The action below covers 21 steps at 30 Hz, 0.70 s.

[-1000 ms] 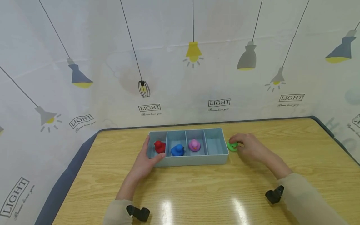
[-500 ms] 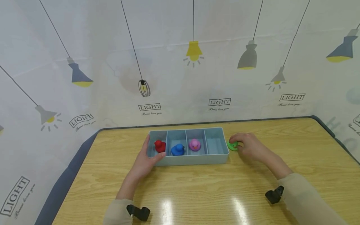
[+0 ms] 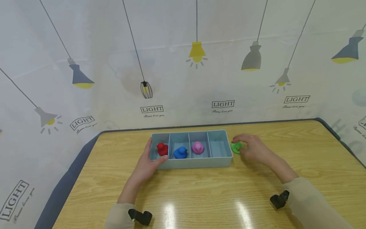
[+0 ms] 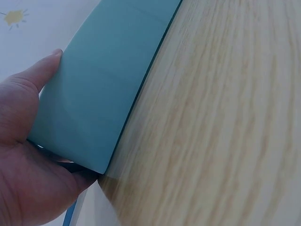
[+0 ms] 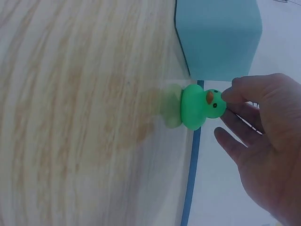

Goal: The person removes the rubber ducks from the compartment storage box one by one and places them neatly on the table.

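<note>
A pale blue divided box (image 3: pixel 187 163) stands on the table, with a red rubber duck (image 3: pixel 162 149), a blue rubber duck (image 3: pixel 180 153) and a pink rubber duck (image 3: pixel 198 148) in its first three compartments from the left. The rightmost compartment is bare. My left hand (image 3: pixel 147 168) grips the box's left end, thumb on the front wall. Just right of the box, a green rubber duck (image 5: pixel 194 108) sits upright on the table. My right hand (image 3: pixel 253 149) is at this duck; in the right wrist view one fingertip meets its head, while another fingertip stands apart.
The wooden table (image 3: pixel 194 197) ends at a dark edge at the back. Behind it hangs a white cloth (image 3: pixel 171 63) printed with lamps. A black camera mount sits on each cuff.
The right hand's fingers have spread a little apart, and more of the green rubber duck shows between them. The left hand and the box have stayed put.
</note>
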Each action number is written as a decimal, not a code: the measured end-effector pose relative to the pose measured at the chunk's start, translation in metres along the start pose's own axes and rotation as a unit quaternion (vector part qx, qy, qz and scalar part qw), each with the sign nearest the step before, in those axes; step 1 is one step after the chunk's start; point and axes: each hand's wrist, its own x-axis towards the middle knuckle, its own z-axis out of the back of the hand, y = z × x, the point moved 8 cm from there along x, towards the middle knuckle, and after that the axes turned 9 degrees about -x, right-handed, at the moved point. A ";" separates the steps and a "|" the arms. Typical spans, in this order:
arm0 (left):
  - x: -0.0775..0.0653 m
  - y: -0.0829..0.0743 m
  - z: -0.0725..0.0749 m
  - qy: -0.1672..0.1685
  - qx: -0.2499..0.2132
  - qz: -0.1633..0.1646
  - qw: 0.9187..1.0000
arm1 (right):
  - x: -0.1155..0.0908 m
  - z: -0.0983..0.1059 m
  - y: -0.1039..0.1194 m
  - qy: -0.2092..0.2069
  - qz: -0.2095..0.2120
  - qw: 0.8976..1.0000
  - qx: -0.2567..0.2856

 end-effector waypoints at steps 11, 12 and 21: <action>0.000 -0.002 -0.001 -0.001 -0.003 0.002 1.000 | 0.007 0.023 0.025 -0.079 0.032 0.996 0.006; 0.000 -0.001 -0.001 -0.001 -0.003 0.001 1.000 | 0.008 0.025 0.029 -0.083 0.038 0.996 0.003; 0.001 -0.001 -0.001 -0.001 -0.004 -0.003 1.000 | 0.014 0.025 0.058 -0.077 0.067 0.995 0.011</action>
